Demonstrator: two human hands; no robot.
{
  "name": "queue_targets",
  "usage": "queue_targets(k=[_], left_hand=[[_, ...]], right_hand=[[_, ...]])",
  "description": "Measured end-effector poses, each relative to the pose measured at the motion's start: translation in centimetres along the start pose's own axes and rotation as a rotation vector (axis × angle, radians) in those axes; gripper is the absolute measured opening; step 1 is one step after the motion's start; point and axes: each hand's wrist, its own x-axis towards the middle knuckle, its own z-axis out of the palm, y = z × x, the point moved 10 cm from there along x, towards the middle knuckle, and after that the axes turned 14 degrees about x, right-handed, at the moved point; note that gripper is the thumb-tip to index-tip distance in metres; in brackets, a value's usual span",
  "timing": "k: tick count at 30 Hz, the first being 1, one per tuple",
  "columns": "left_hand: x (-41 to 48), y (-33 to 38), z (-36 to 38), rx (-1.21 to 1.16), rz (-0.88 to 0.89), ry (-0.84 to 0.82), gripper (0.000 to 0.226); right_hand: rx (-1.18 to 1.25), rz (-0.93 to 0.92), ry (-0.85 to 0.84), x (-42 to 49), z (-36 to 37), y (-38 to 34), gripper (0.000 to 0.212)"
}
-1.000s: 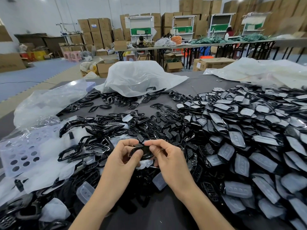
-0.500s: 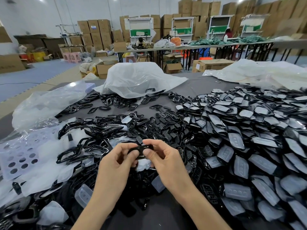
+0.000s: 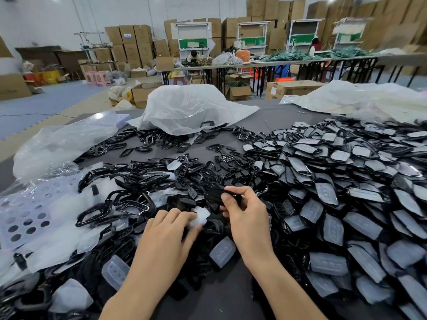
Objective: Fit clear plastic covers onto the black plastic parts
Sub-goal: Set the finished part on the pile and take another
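My right hand pinches a black plastic part between thumb and fingers, raised just above the heap. My left hand is lower, its fingertips on a small clear plastic cover that lies among loose black frames. More clear covers lie on the table close to my wrists. To the right spreads a big pile of black parts with covers fitted. Loose black frames lie to the left.
The dark table carries clear plastic bags at the back and left, and a perforated pale sheet at the left. White bags lie at the back right. Cardboard boxes and work tables stand behind.
Both hands held the black part together before. Now my left hand has let go and dropped down to a clear cover, while my right hand keeps the black part.
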Motion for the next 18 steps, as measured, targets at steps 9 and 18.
queue_targets(k=[9, 18], left_hand=[[-0.3, -1.1, -1.1, -0.288, -0.185, 0.042, 0.012], [-0.3, -3.0, -0.9, -0.553, -0.356, 0.072, 0.012]], right_hand=[[0.194, 0.146, -0.263, -1.1, 3.6, 0.1, 0.012], [0.373, 0.264, -0.277, -1.3, 4.3, 1.2, 0.009]])
